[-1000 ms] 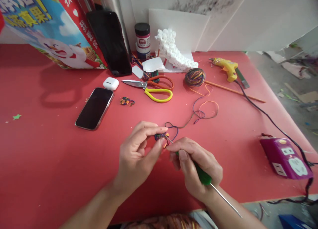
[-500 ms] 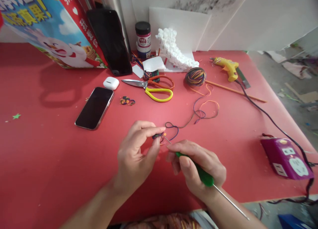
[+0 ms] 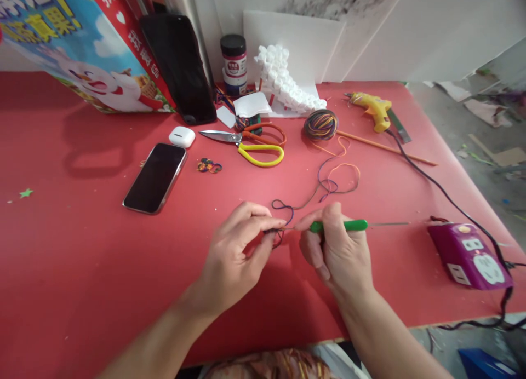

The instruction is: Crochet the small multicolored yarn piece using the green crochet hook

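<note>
My left hand (image 3: pixel 240 253) pinches a small knot of multicoloured thread (image 3: pixel 274 234) between thumb and forefinger, just above the red table (image 3: pixel 82 247). My right hand (image 3: pixel 335 253) grips a crochet hook with a green handle (image 3: pixel 341 225), lying level, its metal tip at the knot and its thin rear shaft pointing right. A loose strand of the thread (image 3: pixel 329 182) runs from the knot up to a multicoloured thread ball (image 3: pixel 321 125).
Scissors with yellow and orange handles (image 3: pixel 255 143), a dark phone (image 3: pixel 155 177), a white earbud case (image 3: pixel 182 136), a small crocheted piece (image 3: pixel 209 166), a yellow glue gun (image 3: pixel 373 110) with its cable, a purple power strip (image 3: pixel 470 256), a jar (image 3: pixel 234 64), a white foam shape (image 3: pixel 287 86), a printed box (image 3: pixel 82 45).
My right hand turned the hook from pointing down toward me to lying level, pointing right. It rose slightly; my left hand kept its pinch on the knot.
</note>
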Demonstrator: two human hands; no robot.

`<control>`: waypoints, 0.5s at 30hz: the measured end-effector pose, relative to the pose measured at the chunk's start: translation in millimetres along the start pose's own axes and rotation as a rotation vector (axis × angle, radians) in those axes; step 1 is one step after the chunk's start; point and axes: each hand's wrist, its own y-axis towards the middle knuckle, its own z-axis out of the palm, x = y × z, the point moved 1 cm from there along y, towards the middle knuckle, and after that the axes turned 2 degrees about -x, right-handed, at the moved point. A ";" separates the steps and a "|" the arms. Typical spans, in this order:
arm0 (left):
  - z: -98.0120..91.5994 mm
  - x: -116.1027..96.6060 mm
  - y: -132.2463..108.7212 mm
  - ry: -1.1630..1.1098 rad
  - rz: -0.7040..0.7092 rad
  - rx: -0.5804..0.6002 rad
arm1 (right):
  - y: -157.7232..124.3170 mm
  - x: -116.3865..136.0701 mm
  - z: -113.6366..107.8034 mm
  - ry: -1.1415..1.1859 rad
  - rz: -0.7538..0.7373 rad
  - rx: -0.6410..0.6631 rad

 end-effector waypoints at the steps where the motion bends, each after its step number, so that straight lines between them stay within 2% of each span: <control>1: 0.2 0.2 -0.1 0.002 -0.006 0.014 | 1.5 0.9 -0.3 -0.020 0.012 0.005; 3: 1.6 1.1 -0.3 0.003 -0.022 0.038 | 2.1 3.1 -1.2 -0.126 -0.077 -0.008; 7: 5.7 4.3 0.2 -0.011 -0.142 0.035 | -4.3 6.0 -2.6 -0.340 -0.495 0.044; 12: 6.7 5.6 1.8 -0.138 -0.341 -0.054 | -8.6 5.3 -3.3 -0.346 -0.626 0.158; 15: 4.9 5.8 3.9 -0.304 -0.484 -0.110 | -8.3 7.8 0.1 -0.438 -0.793 0.257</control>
